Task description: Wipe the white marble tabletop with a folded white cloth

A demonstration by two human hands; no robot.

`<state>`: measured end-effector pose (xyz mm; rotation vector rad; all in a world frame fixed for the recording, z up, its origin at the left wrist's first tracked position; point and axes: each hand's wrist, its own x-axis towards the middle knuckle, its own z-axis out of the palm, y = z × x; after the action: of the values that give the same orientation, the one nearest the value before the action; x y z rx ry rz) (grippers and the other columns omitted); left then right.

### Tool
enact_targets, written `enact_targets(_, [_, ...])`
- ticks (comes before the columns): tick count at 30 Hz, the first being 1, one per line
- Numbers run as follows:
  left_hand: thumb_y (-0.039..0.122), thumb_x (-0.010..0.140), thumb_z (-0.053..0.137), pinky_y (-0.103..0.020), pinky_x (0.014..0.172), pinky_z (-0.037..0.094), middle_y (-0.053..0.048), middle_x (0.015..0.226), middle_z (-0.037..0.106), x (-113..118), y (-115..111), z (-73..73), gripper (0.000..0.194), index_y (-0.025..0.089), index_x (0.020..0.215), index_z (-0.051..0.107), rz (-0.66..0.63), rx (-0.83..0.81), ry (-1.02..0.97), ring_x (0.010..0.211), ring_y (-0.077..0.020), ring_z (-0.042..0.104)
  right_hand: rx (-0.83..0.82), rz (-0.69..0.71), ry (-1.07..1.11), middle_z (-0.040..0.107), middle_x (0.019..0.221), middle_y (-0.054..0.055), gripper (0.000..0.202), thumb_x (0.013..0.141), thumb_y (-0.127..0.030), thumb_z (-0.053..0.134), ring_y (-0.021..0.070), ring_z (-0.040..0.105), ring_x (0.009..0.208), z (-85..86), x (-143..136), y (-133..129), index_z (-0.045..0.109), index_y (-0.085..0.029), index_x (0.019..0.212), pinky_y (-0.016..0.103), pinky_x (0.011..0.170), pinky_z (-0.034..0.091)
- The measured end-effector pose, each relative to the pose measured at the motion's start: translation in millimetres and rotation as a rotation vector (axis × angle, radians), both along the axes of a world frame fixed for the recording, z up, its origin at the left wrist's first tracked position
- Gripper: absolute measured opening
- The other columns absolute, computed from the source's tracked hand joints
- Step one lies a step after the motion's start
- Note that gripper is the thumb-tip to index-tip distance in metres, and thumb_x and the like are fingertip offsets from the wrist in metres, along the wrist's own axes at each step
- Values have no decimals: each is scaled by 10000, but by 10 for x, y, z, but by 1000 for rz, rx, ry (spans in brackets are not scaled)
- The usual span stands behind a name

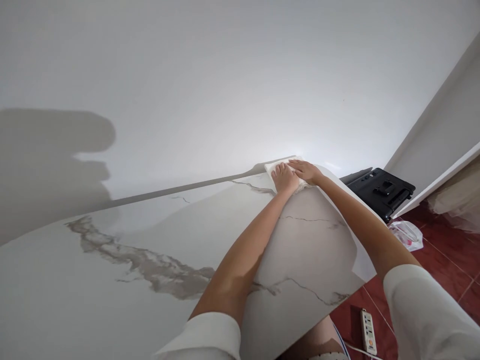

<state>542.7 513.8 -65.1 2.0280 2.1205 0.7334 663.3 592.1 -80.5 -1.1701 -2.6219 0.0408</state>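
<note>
A white cloth lies flat on the white marble-patterned table, at its far edge beside the wall. My left hand presses down on the middle of the cloth, its fingers bent a little and pointing at the wall. Just to its right, my right hand rests on the cloth's right part, fingers stretched out to the left. The two hands are side by side and close to touching. Part of the cloth is hidden beneath them.
The white wall runs along the table's far side. A black case stands beyond the right end. On the red tiled floor are a plastic bag and a power strip with a cable. Light fabric hangs at far right.
</note>
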Motion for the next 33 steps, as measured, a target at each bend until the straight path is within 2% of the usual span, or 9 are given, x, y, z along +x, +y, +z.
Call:
enact_targets(5, [253, 902, 271, -410, 1096, 219, -119, 1404, 406, -54, 119, -14, 457, 124, 1317, 411, 13, 4, 31, 1336, -235, 274, 5, -27, 7, 389, 1439, 30, 504, 905, -300, 308, 197, 320, 1334, 11, -78, 71, 422, -165, 1377, 379, 1103, 246])
enact_targets(8, [242, 906, 251, -406, 1097, 216, -105, 1436, 373, -49, 45, -23, 466, 131, 1336, 394, -16, 9, 69, 1344, -229, 266, 34, -37, -13, 359, 1455, 55, 513, 911, -294, 292, 210, 296, 1345, 2, -42, -57, 402, -132, 1386, 389, 1106, 232])
enact_targets(10, [240, 905, 253, -404, 1099, 213, -92, 1458, 347, -34, -80, -29, 478, 140, 1356, 374, -57, 4, 91, 1350, -228, 261, 48, -42, -25, 326, 1469, 68, 518, 919, -293, 274, 224, 276, 1353, -2, 16, -230, 379, -124, 1397, 411, 1102, 234])
enact_targets(14, [244, 906, 241, -396, 1114, 187, -75, 1492, 294, 38, -501, -32, 505, 140, 1392, 331, -112, -26, 111, 1374, -222, 223, 49, -42, -50, 306, 1477, 98, 529, 937, -321, 247, 244, 251, 1362, -2, 169, -736, 352, -104, 1408, 428, 1097, 237])
enact_targets(23, [286, 891, 296, -439, 1130, 147, -35, 1539, 148, 247, -1708, 77, 559, 206, 1439, 225, -199, -282, 63, 1413, -209, 95, 103, -49, -7, 312, 1476, 81, 518, 950, -350, 256, 243, 251, 1362, -19, 479, -2181, 329, -161, 1427, 441, 1100, 240])
enact_targets(26, [261, 876, 320, -446, 1129, 140, -36, 1541, 127, 349, -2071, 80, 573, 206, 1439, 225, -198, -318, 43, 1415, -207, 78, 88, -26, 1, 305, 1478, 85, 524, 952, -360, 263, 236, 242, 1365, 8, 596, -2586, 313, -163, 1435, 436, 1102, 239])
enact_targets(29, [244, 871, 324, -471, 1126, 135, -52, 1537, 136, 518, -2331, 82, 576, 189, 1437, 229, -183, -297, -6, 1414, -218, 77, 62, 22, 18, 295, 1482, 75, 522, 953, -367, 273, 227, 245, 1365, 44, 781, -2780, 298, -185, 1441, 440, 1101, 241])
enact_targets(33, [246, 874, 324, -464, 1129, 112, -86, 1537, 102, 900, -2412, 126, 593, 133, 1444, 204, -176, -308, -118, 1412, -232, 31, 40, 136, 40, 321, 1472, 82, 523, 952, -381, 287, 223, 253, 1362, 69, 1200, -2683, 316, -174, 1432, 453, 1095, 248])
